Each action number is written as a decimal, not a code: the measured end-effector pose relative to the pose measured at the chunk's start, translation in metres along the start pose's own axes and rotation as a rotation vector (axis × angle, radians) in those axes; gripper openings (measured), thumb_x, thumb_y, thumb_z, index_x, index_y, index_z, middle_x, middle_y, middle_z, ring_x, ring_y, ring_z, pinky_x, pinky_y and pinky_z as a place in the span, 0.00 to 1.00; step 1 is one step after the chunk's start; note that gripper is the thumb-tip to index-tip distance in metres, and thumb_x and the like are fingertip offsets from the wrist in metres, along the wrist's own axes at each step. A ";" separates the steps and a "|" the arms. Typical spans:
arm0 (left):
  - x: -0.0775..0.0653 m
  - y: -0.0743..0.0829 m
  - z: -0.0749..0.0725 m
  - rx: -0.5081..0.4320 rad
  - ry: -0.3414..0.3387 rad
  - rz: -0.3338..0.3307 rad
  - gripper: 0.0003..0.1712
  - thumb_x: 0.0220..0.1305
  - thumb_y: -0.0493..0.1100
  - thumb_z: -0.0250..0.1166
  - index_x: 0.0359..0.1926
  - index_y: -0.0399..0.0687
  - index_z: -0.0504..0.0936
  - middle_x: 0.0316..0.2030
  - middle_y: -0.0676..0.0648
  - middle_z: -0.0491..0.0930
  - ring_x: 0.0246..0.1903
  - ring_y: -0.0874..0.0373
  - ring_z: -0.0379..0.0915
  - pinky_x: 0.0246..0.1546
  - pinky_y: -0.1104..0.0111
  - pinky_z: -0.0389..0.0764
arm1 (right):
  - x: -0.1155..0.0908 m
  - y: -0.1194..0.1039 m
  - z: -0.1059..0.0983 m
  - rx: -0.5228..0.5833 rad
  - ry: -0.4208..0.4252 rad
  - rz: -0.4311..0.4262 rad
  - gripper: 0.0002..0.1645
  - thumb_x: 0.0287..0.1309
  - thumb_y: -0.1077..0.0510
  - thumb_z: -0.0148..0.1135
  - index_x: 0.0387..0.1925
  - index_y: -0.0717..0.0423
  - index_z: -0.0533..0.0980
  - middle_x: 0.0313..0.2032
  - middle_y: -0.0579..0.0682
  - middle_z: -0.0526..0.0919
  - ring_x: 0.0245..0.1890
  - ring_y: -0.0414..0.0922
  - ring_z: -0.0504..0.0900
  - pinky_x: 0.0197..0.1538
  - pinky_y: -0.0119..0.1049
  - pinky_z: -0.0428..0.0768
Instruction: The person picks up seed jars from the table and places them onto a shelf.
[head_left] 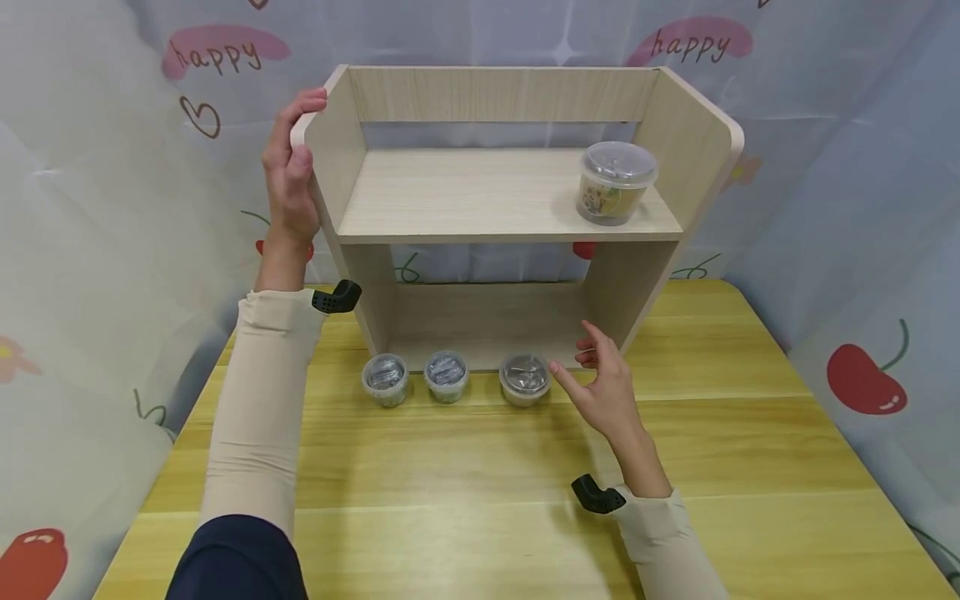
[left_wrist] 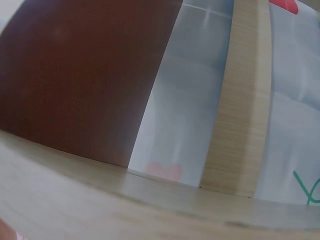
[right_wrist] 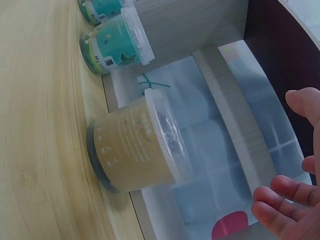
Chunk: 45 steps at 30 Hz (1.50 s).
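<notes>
My left hand (head_left: 291,187) holds the upper front corner of the left side panel of a pale wooden shelf unit (head_left: 465,192), its thumb against the front edge. The left wrist view shows the panel edge (left_wrist: 100,200) close up; only a sliver of that hand appears. My right hand (head_left: 607,396), fingers spread and holding nothing, is beside a lidded plastic tub (head_left: 524,379) with a beige wrap. Two smaller lidded tubs, one at left (head_left: 386,379) and one in the middle (head_left: 447,377), stand in the same row; their sides look teal in the right wrist view.
On the upper board, towards the right, stands a larger clear-lidded tub (head_left: 615,183). The lower board (head_left: 487,312) lies behind the row of tubs. All this is on a yellow wooden table (head_left: 450,517), with a printed curtain (head_left: 847,250) around it.
</notes>
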<state>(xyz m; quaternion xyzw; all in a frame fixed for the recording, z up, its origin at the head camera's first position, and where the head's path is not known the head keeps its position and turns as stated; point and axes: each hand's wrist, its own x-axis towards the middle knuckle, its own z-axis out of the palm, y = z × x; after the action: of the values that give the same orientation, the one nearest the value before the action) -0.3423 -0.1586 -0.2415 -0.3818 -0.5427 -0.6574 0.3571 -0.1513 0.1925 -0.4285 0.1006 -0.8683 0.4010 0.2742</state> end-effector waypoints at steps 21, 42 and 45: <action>0.000 0.002 -0.001 -0.033 -0.013 -0.028 0.43 0.49 0.66 0.59 0.51 0.31 0.76 0.57 0.40 0.74 0.58 0.45 0.65 0.54 0.63 0.67 | -0.007 -0.001 0.011 0.024 -0.037 0.027 0.44 0.51 0.59 0.74 0.66 0.67 0.65 0.43 0.61 0.76 0.37 0.55 0.79 0.45 0.49 0.80; -0.001 -0.003 0.000 -0.013 -0.025 -0.010 0.47 0.50 0.67 0.59 0.53 0.27 0.73 0.57 0.39 0.74 0.58 0.46 0.65 0.55 0.63 0.67 | -0.013 0.005 0.019 0.015 -0.050 0.051 0.44 0.50 0.59 0.74 0.66 0.67 0.65 0.43 0.64 0.76 0.37 0.56 0.79 0.44 0.51 0.79; -0.001 -0.004 -0.002 -0.003 -0.022 -0.005 0.48 0.50 0.69 0.59 0.53 0.26 0.73 0.57 0.39 0.74 0.58 0.46 0.65 0.55 0.63 0.66 | -0.013 0.007 0.021 0.019 -0.054 0.055 0.43 0.50 0.59 0.74 0.65 0.68 0.65 0.43 0.63 0.77 0.37 0.56 0.79 0.44 0.51 0.79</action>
<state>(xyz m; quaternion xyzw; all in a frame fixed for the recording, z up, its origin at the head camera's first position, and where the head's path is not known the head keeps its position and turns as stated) -0.3456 -0.1595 -0.2444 -0.3883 -0.5466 -0.6549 0.3486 -0.1512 0.1808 -0.4516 0.0901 -0.8739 0.4139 0.2385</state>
